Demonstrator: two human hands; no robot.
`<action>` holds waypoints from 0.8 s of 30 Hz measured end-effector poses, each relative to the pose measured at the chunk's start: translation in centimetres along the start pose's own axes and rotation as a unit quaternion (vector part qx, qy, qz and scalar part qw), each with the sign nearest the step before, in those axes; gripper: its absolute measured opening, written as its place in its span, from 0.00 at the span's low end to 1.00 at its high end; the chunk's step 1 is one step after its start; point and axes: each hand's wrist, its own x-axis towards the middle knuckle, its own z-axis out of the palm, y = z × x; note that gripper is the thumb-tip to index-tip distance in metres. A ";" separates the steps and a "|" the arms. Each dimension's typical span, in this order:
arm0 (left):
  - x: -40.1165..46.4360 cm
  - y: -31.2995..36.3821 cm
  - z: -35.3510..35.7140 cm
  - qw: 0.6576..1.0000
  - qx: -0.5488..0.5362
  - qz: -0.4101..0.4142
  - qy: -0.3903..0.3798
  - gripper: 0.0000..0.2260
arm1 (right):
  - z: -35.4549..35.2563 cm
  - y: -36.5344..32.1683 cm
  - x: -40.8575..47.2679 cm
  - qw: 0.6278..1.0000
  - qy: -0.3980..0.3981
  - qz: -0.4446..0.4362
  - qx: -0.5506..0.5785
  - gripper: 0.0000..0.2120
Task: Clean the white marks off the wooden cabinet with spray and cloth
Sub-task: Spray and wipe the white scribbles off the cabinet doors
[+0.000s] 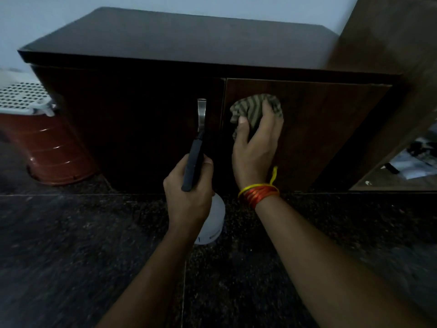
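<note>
Right hand (256, 147), middle of the frame, pressing a striped cloth (256, 107) flat on the right door (331, 129) of the cabinet (165, 34). Fingers spread over the cloth, thumb pinching its near edge. Held that way most likely to rub hard and keep the cloth from slipping. No white marks to be seen on the dark wood; too dim to tell, or hidden under the cloth.

Left hand (189, 190), just below and left of the right one, wrapped tight round the neck of the spray (209, 221). Fingers closed together on it. Black trigger top (192, 166) pointing up at the doors, near the metal handle (201, 114) but apart from it. Kept ready, probably for another squirt. White bottle hanging under the hand, above the dark floor (71, 256). How full, cannot tell.

Red and yellow threads (259, 194) tied round the right wrist.

Far left of the frame, a brown bin (54, 150) with a white holed lid (22, 95), beside the cabinet. Inside hidden.

Lower right edge, a mirror (406, 162) with blurry things in it.
</note>
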 end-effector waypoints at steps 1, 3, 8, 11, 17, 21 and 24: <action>0.0 0.0 -0.2 1.000 0.002 -0.003 0.003 0.09 | 0.2 0.4 -0.4 1.000 -0.011 0.010 -0.010 0.22; 0.1 0.0 -0.5 1.000 0.004 -0.005 0.004 0.09 | 0.3 0.7 -0.7 0.999 -0.020 0.014 -0.031 0.20; 0.1 0.5 -0.7 1.000 0.004 -0.001 0.003 0.10 | 0.4 -1.1 1.6 0.997 0.010 -0.018 -0.072 0.17; 0.1 0.6 -0.7 1.000 0.001 -0.002 -0.002 0.09 | 1.0 -1.1 1.2 0.997 0.016 -0.010 -0.080 0.17; 0.2 0.7 -1.1 1.000 0.004 0.006 -0.005 0.08 | 0.8 1.1 -1.1 0.999 0.001 0.024 -0.044 0.14; 0.1 0.7 -1.4 1.000 0.006 0.023 -0.001 0.08 | 0.8 -0.9 0.6 0.996 0.019 0.035 -0.085 0.16; 0.2 0.5 -1.5 1.000 0.001 0.018 0.001 0.10 | 1.0 -1.0 0.7 0.994 0.021 0.043 -0.103 0.16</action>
